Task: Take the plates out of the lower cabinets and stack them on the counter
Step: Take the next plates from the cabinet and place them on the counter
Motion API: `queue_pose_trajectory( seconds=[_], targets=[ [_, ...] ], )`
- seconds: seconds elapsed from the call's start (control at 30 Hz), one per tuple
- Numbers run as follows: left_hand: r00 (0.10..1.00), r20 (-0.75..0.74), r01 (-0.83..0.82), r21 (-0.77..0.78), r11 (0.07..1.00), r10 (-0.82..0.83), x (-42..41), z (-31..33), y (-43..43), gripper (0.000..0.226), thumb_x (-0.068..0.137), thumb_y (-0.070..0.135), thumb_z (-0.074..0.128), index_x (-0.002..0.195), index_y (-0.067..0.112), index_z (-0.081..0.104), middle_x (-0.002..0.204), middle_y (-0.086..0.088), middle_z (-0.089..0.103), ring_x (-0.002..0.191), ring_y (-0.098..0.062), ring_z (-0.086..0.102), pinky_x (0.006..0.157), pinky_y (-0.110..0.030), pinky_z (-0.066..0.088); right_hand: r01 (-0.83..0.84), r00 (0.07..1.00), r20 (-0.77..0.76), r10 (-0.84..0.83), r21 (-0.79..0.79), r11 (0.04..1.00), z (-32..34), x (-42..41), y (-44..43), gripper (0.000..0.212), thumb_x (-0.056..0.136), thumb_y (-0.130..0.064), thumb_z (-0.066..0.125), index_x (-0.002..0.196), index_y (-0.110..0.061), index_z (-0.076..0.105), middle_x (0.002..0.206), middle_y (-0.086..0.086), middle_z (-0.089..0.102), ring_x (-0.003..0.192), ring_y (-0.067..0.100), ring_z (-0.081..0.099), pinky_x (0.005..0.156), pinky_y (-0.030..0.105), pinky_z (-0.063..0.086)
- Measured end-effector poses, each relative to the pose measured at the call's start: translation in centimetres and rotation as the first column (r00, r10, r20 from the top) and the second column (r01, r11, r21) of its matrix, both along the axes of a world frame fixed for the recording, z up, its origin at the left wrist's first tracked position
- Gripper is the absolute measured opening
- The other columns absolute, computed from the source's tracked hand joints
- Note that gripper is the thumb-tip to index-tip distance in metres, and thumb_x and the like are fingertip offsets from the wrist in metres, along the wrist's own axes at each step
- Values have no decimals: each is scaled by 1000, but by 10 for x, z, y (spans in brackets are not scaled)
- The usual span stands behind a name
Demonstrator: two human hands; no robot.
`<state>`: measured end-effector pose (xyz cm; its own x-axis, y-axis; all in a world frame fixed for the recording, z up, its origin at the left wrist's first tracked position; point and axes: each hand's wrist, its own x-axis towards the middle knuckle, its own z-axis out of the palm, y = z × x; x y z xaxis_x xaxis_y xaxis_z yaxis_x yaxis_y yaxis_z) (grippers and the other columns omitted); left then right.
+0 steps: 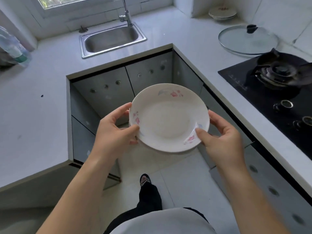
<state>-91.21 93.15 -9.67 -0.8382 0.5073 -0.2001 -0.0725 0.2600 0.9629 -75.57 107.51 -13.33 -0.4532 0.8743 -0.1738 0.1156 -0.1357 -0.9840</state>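
The left hand [116, 125] and right hand [219, 134] grip a round white floral ceramic plate [168, 117], perhaps two; the white plate stack [222, 13] sits upper right, nearer the right.

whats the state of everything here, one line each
held plates, lifted, level, clear of the counter
left hand, grips their left rim
right hand, grips their right rim
plate stack, resting on the far counter corner
glass lid, lying flat, knob up
faucet, no water running
sink, nothing inside
burner, no flame visible
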Motion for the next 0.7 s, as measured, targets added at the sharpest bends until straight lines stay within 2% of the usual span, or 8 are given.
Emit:
queue_pose_trajectory(
  seconds=[0.13, 0.27, 0.33, 0.43, 0.57, 0.63, 0.7],
  targets=[
    [999, -21, 36, 29, 999, -36, -71, 8, 25, 58, 78, -5, 64, 125, 29, 57, 113, 10, 62, 69, -11, 70, 57, -31, 60, 9, 999, 33, -11, 62, 998, 14, -68, 25, 53, 79, -1, 69, 129, -15, 54, 120, -8, 61, 71, -22, 58, 57, 0, 44],
    [997, -25, 80, 74, 994, -78, -139, 13, 49, 60, 78, -4, 66, 127, 29, 55, 113, 12, 61, 68, -10, 71, 59, -30, 60, 64, 997, 34, -68, 108, 992, 25, -128, 44, 54, 79, -4, 70, 127, -23, 55, 119, -17, 61, 76, -7, 67, 68, 14, 55],
    [995, -22, 103, 79, 991, -102, -166, 12, 64, 61, 78, -4, 66, 127, 29, 55, 116, 12, 60, 69, -12, 71, 59, -30, 59, 90, 995, 30, -94, 103, 991, 26, -151, 51, 55, 79, -3, 69, 128, -24, 55, 119, -18, 61, 78, -3, 68, 68, 19, 57],
    [988, 13, 155, 75, 985, -157, -194, 8, 91, 60, 78, -4, 66, 126, 30, 56, 118, 15, 59, 69, -8, 70, 56, -25, 57, 139, 988, 49, -144, 94, 986, 28, -169, 66, 54, 79, -1, 68, 127, -23, 56, 122, -14, 61, 79, -5, 67, 65, 13, 54],
    [968, 69, 234, 83, 969, -239, -216, 2, 137, 59, 79, -3, 66, 125, 32, 55, 109, 23, 56, 61, -5, 69, 52, -20, 55, 201, 978, 45, -204, 68, 977, 28, -183, 100, 52, 78, 6, 66, 123, -20, 59, 119, -10, 63, 79, -17, 61, 60, 4, 47],
    [960, 74, 266, 72, 961, -271, -229, 0, 164, 58, 79, -3, 65, 124, 33, 55, 107, 23, 57, 59, -6, 68, 52, -21, 55, 237, 969, 57, -241, 62, 969, 24, -193, 121, 52, 78, 5, 67, 121, -23, 61, 118, -11, 64, 82, -15, 62, 66, 11, 52],
    [953, 75, 290, 57, 955, -294, -245, -3, 193, 58, 79, -2, 65, 123, 34, 55, 110, 22, 58, 62, -9, 70, 53, -22, 56, 274, 958, 73, -278, 58, 960, 19, -206, 147, 53, 76, 1, 70, 119, -29, 62, 118, -14, 64, 93, -5, 64, 81, 28, 56]
  ],
)
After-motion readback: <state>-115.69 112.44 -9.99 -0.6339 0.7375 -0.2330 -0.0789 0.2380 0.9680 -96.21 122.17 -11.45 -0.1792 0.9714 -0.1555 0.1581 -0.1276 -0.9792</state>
